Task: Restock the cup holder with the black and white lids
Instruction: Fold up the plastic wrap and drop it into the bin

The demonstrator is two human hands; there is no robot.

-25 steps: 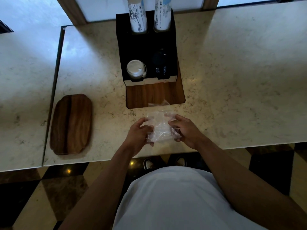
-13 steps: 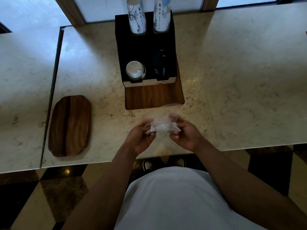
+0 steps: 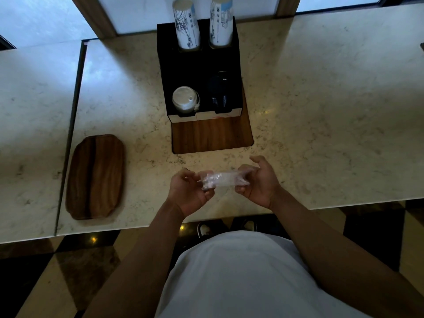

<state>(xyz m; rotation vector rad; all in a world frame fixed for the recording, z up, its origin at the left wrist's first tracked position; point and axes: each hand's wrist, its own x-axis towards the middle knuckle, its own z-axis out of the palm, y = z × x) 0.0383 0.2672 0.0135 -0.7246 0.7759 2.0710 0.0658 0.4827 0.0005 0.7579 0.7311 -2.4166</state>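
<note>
**Both hands hold a clear plastic wrapper above the counter**

Seen from above, a person in a white shirt stands at a marble counter. The left hand and right hand each pinch one end of a crumpled clear plastic wrapper, stretched between them. Beyond the hands stands a black cup holder on a wooden base. White lids fill its front left slot, black lids its front right. Two stacks of paper cups rise behind. A wooden tray lies at left.
</note>
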